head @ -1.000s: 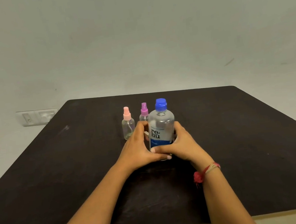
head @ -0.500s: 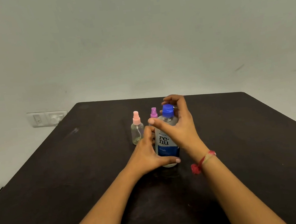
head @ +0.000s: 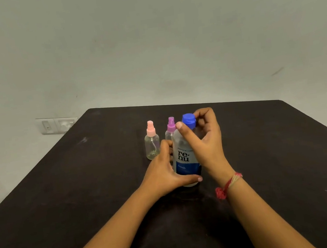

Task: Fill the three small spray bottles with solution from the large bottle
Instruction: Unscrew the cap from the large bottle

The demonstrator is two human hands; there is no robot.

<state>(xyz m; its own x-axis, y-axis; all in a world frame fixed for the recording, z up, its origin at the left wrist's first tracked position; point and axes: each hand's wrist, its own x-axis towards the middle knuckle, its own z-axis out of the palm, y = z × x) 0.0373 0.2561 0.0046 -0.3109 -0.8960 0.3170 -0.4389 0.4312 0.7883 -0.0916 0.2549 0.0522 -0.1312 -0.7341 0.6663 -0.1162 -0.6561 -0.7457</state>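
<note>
The large clear bottle [head: 185, 158] with a blue and white label stands on the dark table [head: 85, 196]. My left hand [head: 164, 171] wraps its lower body from the left. My right hand [head: 204, 141] reaches over from the right, its fingers pinching the blue cap [head: 189, 121], which sits tilted at the bottle's top. Behind and left stand two small clear spray bottles, one with a pink top [head: 152, 141] and one with a purple top [head: 171, 128], the latter partly hidden by the large bottle. A third small bottle is not visible.
A white wall switch plate [head: 56, 124] sits beyond the table's far left corner. A plain wall rises behind the table. A red thread band circles my right wrist [head: 228, 185].
My right hand rose from the large bottle's body to its blue cap and gripped it; the cap now looks tilted. My left hand stayed on the bottle.
</note>
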